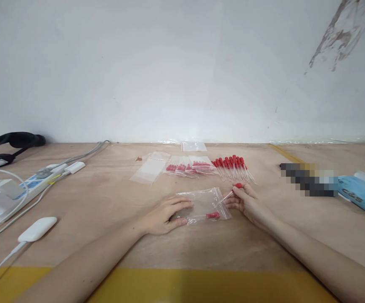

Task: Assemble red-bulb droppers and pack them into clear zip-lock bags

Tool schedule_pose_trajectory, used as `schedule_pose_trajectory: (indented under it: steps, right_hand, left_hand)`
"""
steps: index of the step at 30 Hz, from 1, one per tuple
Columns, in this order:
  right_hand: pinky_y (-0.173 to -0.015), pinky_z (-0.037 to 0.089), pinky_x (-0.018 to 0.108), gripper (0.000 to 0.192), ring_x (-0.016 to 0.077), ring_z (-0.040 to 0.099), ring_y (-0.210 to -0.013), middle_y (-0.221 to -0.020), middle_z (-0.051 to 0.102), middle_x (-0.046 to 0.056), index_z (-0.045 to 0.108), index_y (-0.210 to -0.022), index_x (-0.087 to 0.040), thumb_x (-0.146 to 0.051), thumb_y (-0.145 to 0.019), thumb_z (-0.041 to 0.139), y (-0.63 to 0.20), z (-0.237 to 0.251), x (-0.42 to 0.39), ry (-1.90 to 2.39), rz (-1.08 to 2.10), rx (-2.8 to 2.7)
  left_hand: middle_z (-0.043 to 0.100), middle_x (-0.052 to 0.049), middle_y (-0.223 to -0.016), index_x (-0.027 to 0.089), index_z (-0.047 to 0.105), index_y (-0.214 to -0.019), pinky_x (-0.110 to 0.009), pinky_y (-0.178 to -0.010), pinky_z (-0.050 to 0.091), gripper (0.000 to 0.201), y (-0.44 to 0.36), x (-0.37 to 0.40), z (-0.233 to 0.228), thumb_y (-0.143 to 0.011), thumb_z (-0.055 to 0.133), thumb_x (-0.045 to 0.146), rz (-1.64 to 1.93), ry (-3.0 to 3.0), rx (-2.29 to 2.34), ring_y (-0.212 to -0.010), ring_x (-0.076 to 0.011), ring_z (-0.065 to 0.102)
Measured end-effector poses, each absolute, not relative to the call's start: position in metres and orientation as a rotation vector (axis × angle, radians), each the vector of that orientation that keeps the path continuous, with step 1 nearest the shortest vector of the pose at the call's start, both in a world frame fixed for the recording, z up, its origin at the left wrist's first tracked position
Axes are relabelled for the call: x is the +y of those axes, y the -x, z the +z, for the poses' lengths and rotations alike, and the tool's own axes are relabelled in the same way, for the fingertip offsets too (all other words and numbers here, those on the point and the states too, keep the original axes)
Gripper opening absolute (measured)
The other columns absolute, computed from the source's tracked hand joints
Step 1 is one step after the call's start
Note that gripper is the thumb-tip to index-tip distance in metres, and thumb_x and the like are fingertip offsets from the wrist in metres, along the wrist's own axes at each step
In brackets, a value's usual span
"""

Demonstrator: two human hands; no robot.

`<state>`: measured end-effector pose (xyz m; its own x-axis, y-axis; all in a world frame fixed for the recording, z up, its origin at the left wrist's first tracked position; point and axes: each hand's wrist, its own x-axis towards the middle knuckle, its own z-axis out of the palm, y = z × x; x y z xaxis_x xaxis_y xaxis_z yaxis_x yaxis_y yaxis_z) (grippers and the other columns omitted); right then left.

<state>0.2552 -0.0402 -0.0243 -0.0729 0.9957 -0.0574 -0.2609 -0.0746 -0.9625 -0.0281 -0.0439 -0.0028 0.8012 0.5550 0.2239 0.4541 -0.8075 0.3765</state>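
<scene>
A clear zip bag [198,202] lies flat on the table with its opening to the right. Inside it is one dropper with a red bulb [213,215]. My left hand [166,213] holds the bag's left end, thumb and fingers along its edges. Between thumb and fingers of my right hand [244,200] is a second dropper [238,185], red bulb up and tilted, its thin clear tip at the bag's mouth. Behind the hands lie a row of loose red-bulbed droppers [233,163] and several filled bags [189,166].
Flat bags [151,167] lie left of the filled ones, another bag [194,147] by the wall. On the left are a power strip [34,185], cables, a white charger case [37,229] and a black strap [15,141]. A blue packet [361,195] and a blurred dark object [308,181] are right.
</scene>
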Motion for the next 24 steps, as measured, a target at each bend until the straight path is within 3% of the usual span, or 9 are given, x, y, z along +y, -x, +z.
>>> schedule_pose_trajectory:
  steps: [5, 10, 13, 18, 24]
  right_hand:
    - [-0.062, 0.046, 0.027, 0.024, 0.0121, 0.056, -0.064, -0.074, 0.058, 0.000, 0.052, -0.081, -0.020, -0.037, -0.068, 0.064, -0.265, -0.024, -0.037, 1.141, 1.351, -1.319]
    - [-0.056, 0.039, 0.024, 0.026, 0.0108, 0.046, -0.061, -0.070, 0.051, 0.001, 0.066, -0.084, -0.018, -0.038, -0.067, 0.064, -0.269, -0.019, -0.035, 1.171, 0.939, -1.971]
    - [-0.058, 0.039, 0.024, 0.025, 0.0119, 0.047, -0.065, -0.072, 0.052, 0.002, 0.068, -0.083, -0.018, -0.038, -0.068, 0.062, -0.262, -0.018, -0.034, 1.099, 0.877, -2.069]
    - [-0.049, 0.036, 0.022, 0.027, 0.0095, 0.045, -0.053, -0.064, 0.055, 0.000, 0.064, -0.089, -0.017, -0.037, -0.071, 0.059, -0.252, -0.019, -0.036, 1.134, 0.946, -2.044]
    - [-0.052, 0.039, 0.023, 0.026, 0.0111, 0.051, -0.056, -0.068, 0.061, 0.002, 0.062, -0.087, -0.015, -0.036, -0.075, 0.052, -0.255, -0.015, -0.036, 1.128, 1.040, -1.999]
  left_hand:
    - [0.041, -0.007, -0.131, 0.024, 0.034, -0.131, -0.039, -0.101, 0.030, 0.049, 0.028, -0.045, -0.002, -0.085, 0.046, 0.036, 0.465, -2.674, 0.803, -0.120, -0.0210, 0.038]
    - [0.039, -0.007, -0.133, 0.025, 0.030, -0.133, -0.040, -0.101, 0.029, 0.051, 0.027, -0.045, -0.001, -0.085, 0.045, 0.037, 0.462, -2.660, 0.802, -0.122, -0.0218, 0.036]
    - [0.040, -0.006, -0.133, 0.025, 0.031, -0.132, -0.040, -0.101, 0.029, 0.050, 0.027, -0.045, 0.000, -0.086, 0.045, 0.037, 0.471, -2.662, 0.804, -0.121, -0.0215, 0.037]
    - [0.042, -0.007, -0.131, 0.024, 0.032, -0.132, -0.038, -0.101, 0.030, 0.050, 0.027, -0.045, -0.002, -0.085, 0.046, 0.036, 0.467, -2.669, 0.812, -0.120, -0.0210, 0.038]
    - [0.045, -0.008, -0.128, 0.020, 0.044, -0.119, -0.037, -0.099, 0.033, 0.040, 0.027, -0.044, -0.003, -0.082, 0.051, 0.034, 0.553, -2.611, 0.772, -0.118, -0.0212, 0.040]
